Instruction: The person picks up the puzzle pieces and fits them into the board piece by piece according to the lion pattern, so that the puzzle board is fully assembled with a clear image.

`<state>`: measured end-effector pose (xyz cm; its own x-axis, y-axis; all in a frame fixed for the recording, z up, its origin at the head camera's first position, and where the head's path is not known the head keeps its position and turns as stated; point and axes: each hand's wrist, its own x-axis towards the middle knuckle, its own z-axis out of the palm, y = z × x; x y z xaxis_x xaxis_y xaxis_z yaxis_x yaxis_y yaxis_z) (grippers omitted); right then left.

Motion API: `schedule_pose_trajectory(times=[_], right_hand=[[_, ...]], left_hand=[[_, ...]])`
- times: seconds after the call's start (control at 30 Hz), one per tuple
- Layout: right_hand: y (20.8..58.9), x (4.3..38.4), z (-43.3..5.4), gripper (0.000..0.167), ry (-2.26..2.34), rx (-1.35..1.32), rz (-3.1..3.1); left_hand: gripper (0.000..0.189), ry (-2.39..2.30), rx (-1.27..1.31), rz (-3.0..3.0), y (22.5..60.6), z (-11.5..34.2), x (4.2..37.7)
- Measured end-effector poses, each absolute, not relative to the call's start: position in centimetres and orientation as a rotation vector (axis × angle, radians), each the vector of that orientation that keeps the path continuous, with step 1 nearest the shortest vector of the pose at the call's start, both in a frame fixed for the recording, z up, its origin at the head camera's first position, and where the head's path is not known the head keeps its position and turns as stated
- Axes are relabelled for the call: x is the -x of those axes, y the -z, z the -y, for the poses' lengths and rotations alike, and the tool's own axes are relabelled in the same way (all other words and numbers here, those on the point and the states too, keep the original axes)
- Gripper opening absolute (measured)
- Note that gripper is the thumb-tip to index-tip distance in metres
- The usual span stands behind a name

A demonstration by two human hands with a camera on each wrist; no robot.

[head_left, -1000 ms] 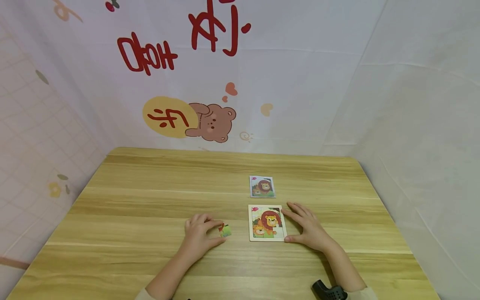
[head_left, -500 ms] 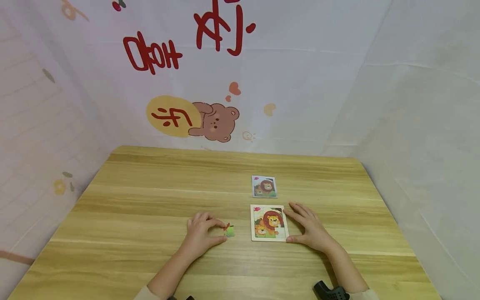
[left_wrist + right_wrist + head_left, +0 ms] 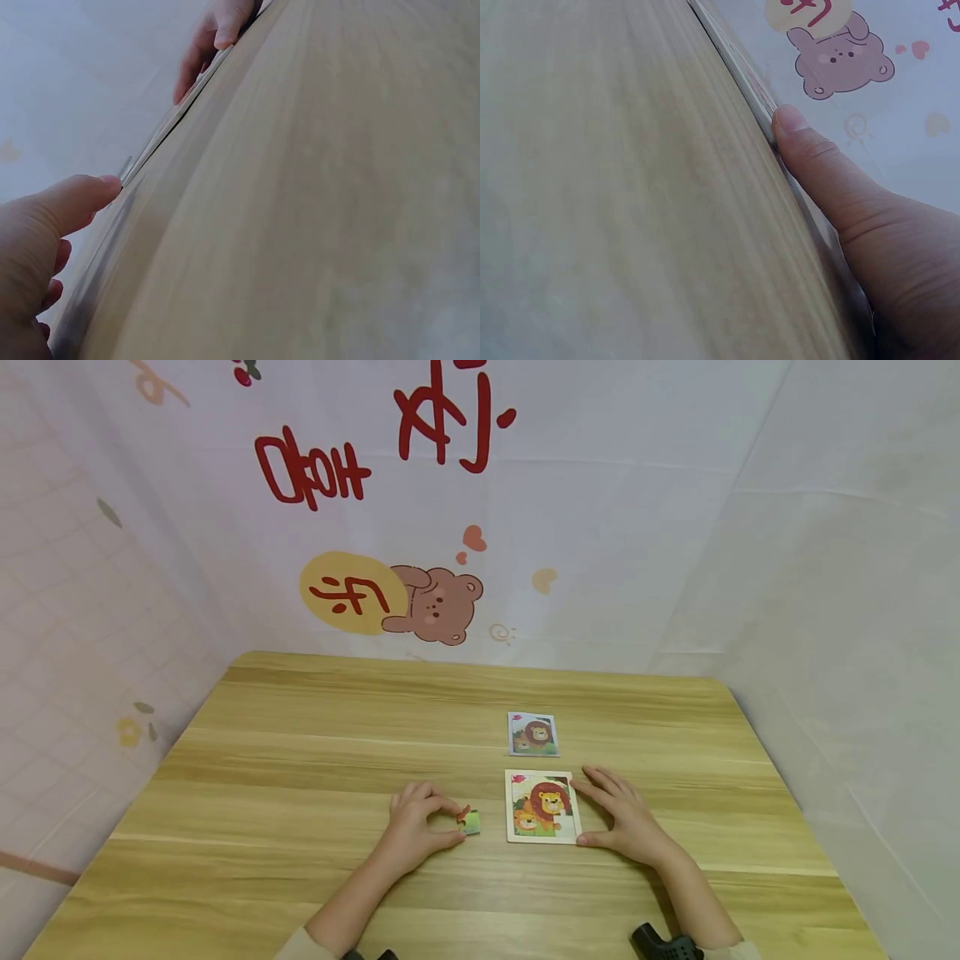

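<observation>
My left hand pinches a small green and red puzzle piece between thumb and fingers, low over the table or on it; which, I cannot tell. Just right of it lies a wooden lion puzzle board with a pale, unfilled spot at its lower right. My right hand has its fingers spread along the board's right side, the thumb touching the lower right corner. In the left wrist view the piece appears only as a thin edge beside the left thumb.
A lion picture card lies behind the board on the wood-grain table. White cloth walls with red characters and a printed bear stand around the table's back and sides. Black wrist devices show at the bottom edge.
My left hand and the pinched piece have slid right, nearer the board. My right hand stays at the board's side. The whole head view has shifted slightly.
</observation>
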<state>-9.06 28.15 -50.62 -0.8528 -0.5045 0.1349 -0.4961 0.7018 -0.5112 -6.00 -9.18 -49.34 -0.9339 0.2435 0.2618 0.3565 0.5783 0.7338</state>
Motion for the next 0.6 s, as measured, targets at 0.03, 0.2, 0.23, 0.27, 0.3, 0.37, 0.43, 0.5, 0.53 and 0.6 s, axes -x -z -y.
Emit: schedule_pose_trajectory(times=[0.03, 0.2, 0.23, 0.27, 0.3, 0.37, 0.43, 0.5, 0.53, 0.6], right_hand=[[50.6, 9.1, -28.2, 0.088, 0.857, 0.847, -2.884], [50.5, 9.0, -28.1, 0.088, 0.864, 0.844, -2.880], [50.5, 9.0, -28.1, 0.088, 0.865, 0.842, -2.879], [50.5, 9.0, -28.1, 0.088, 0.866, 0.840, -2.879], [50.5, 9.0, -28.1, 0.088, 0.868, 0.839, -2.879], [50.4, 9.0, -28.1, 0.088, 0.864, 0.835, -2.880], [50.4, 9.0, -28.1, 0.088, 0.860, 0.832, -2.879], [50.4, 8.9, -28.1, 0.088, 0.856, 0.831, -2.878], [50.4, 8.9, -28.1, 0.088, 0.856, 0.832, -2.877], [50.4, 9.0, -28.1, 0.089, 0.856, 0.833, -2.875]], left_hand=[[0.029, 1.301, 0.518, 2.670, 49.3, 9.0, 6.1], [0.029, 1.328, 0.569, 2.662, 49.4, 7.8, 6.5], [0.029, 1.321, 0.586, 2.659, 49.4, 7.5, 6.6], [0.029, 1.316, 0.602, 2.656, 49.5, 7.2, 6.7], [0.029, 1.313, 0.619, 2.654, 49.5, 6.9, 6.8], [0.030, 1.300, 0.648, 2.654, 49.4, 6.3, 7.1], [0.030, 1.292, 0.672, 2.658, 49.5, 5.8, 7.3], [0.029, 1.278, 0.694, 2.667, 49.5, 5.2, 7.5], [0.029, 1.276, 0.703, 2.672, 49.5, 4.9, 7.6], [0.028, 1.266, 0.728, 2.675, 49.5, 4.3, 7.8]])
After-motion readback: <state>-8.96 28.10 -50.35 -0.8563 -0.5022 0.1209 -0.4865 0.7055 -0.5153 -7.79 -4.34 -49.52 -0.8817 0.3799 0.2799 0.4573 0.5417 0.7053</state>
